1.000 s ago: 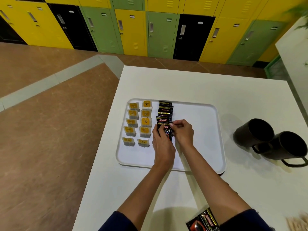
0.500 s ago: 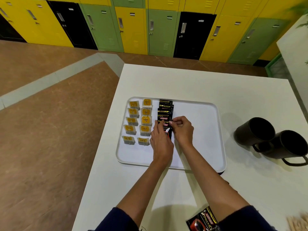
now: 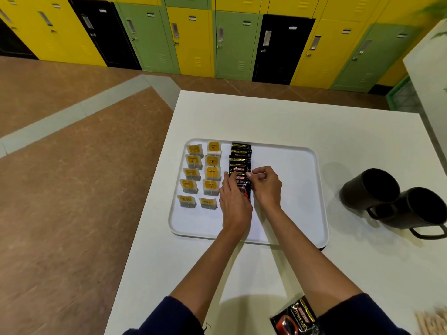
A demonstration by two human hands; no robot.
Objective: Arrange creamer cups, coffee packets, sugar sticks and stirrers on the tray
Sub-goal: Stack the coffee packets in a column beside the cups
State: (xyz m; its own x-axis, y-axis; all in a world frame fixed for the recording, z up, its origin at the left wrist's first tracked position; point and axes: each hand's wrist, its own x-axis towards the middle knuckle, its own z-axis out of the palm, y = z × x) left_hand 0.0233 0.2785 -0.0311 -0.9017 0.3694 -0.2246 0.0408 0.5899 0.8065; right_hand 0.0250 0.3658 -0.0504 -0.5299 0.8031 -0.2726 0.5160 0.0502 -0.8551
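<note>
on the table (image 3: 266, 117): a white tray (image 3: 302, 189) lies before a person in dark sleeves (image 3: 362, 315), both hands over its left half.
creamers (image 3: 211, 174): ten yellow-topped pieces stand in two columns at the tray's left end; this part looks done.
packets (image 3: 240, 155): a black column, overlapped like shingles, runs just right of the creamers from the far side toward the person.
front packet (image 3: 242, 183): nearest of the column, lapped over the one behind it, between the two hands.
left hand (image 3: 234, 204): fingers fairly straight, laid along the front packet's left side and touching it; thumb hidden.
right hand (image 3: 266, 187): fingers curled, thumb and forefinger pinching the front packet's upper right corner.
spare packet (image 3: 294, 319): one more lies off the tray at the table's near edge, beside the right sleeve.
stirrers (image 3: 433, 322): pale wooden sticks, blurred, at the near right corner, well apart from the tray.
sugar sticks: none in view.
mugs (image 3: 370, 189): two dark ones, touching, on the table right of the tray.
progress: likely about halfway. creamers are set and packets nearly so; the spare packet, sugar sticks and stirrers remain, with the tray's right half bare for them.
</note>
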